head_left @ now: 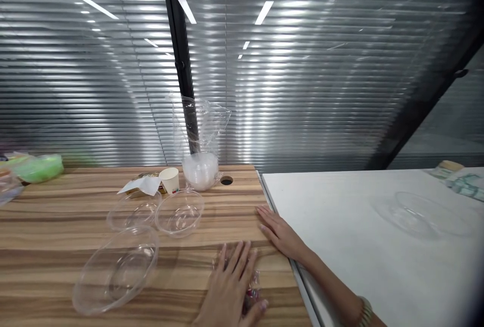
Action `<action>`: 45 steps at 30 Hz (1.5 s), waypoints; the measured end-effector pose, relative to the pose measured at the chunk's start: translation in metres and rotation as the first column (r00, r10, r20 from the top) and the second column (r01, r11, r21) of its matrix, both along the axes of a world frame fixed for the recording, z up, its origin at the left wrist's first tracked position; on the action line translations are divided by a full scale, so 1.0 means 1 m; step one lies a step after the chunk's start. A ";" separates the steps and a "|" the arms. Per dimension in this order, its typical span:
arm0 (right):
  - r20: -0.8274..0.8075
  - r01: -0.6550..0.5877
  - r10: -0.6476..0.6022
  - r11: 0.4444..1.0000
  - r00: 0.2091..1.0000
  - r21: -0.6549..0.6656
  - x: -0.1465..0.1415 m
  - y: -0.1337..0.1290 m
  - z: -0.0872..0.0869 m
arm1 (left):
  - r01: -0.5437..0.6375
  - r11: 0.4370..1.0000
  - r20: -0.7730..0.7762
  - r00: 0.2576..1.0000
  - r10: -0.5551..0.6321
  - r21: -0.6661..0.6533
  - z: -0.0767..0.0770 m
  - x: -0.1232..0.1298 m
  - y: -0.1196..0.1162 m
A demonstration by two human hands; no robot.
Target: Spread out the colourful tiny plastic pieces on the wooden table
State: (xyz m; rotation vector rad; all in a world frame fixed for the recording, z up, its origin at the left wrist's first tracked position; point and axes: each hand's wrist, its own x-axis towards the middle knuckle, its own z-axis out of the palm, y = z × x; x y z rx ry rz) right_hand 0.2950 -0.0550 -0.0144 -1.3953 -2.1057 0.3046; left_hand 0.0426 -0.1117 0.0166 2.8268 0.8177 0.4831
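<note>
My left hand (231,286) lies palm down on the wood-grain table, fingers spread, over a small clear plastic packet (252,294) with dark and pink bits showing beside the thumb. Most of that packet is hidden under the hand. Flat near the table's right edge rests my right hand (280,231), its fingers stretched out and nothing in it. To the left stand three clear plastic bowls: a near one (81,286), one behind it (113,216) and one to the right (179,231).
At the back are a paper cup (170,180), a white paper piece (145,184) on a packet, and a stack of white bowls (200,170) in a clear bag. Green packaging (40,168) lies far left. A white table (321,216) adjoins, bearing another clear bowl (416,216).
</note>
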 end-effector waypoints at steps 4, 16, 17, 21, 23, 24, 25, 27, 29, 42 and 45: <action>0.070 -0.044 0.045 0.999 0.997 -0.011 0.000 -0.002 0.006 | -0.179 0.975 0.213 0.956 0.204 -0.134 0.005 -0.014 0.003; 0.194 -0.083 0.077 0.996 0.978 0.022 -0.003 0.001 0.008 | -0.230 0.800 0.459 0.717 0.525 -0.555 0.000 -0.037 0.020; 0.195 -0.099 0.093 0.995 0.976 0.022 -0.005 0.001 0.010 | -0.227 0.798 0.449 0.727 0.520 -0.558 -0.001 -0.037 0.020; 0.164 -0.164 0.158 0.986 0.974 0.026 -0.014 -0.001 0.014 | -0.208 0.811 0.419 0.771 0.479 -0.546 0.000 -0.038 0.022; 0.137 -0.193 0.187 0.981 0.973 0.031 -0.018 -0.002 0.016 | -0.179 0.827 0.399 0.809 0.432 -0.534 0.001 -0.039 0.024; 0.121 -0.210 0.204 0.977 0.971 0.035 -0.019 -0.002 0.016 | -0.159 0.836 0.384 0.833 0.399 -0.524 0.002 -0.039 0.025; 0.102 -0.229 0.224 0.973 0.969 0.037 -0.021 -0.003 0.017 | -0.139 0.845 0.366 0.856 0.364 -0.516 0.002 -0.039 0.027; 0.063 -0.270 0.267 0.962 0.961 0.033 -0.023 -0.005 0.018 | -0.104 0.856 0.330 0.894 0.304 -0.507 0.002 -0.038 0.030; 0.018 -0.300 0.300 0.954 0.954 0.026 -0.025 -0.008 0.019 | -0.091 0.858 0.304 0.912 0.275 -0.505 0.000 -0.036 0.032; -0.262 -0.415 0.379 0.904 0.888 -0.100 -0.040 -0.025 0.025 | -0.098 0.833 0.270 0.920 0.284 -0.544 -0.008 -0.035 0.035; -0.270 -0.395 0.355 0.912 0.895 -0.113 -0.040 -0.025 0.023 | -0.103 0.855 0.224 0.943 0.247 -0.509 -0.008 -0.034 0.036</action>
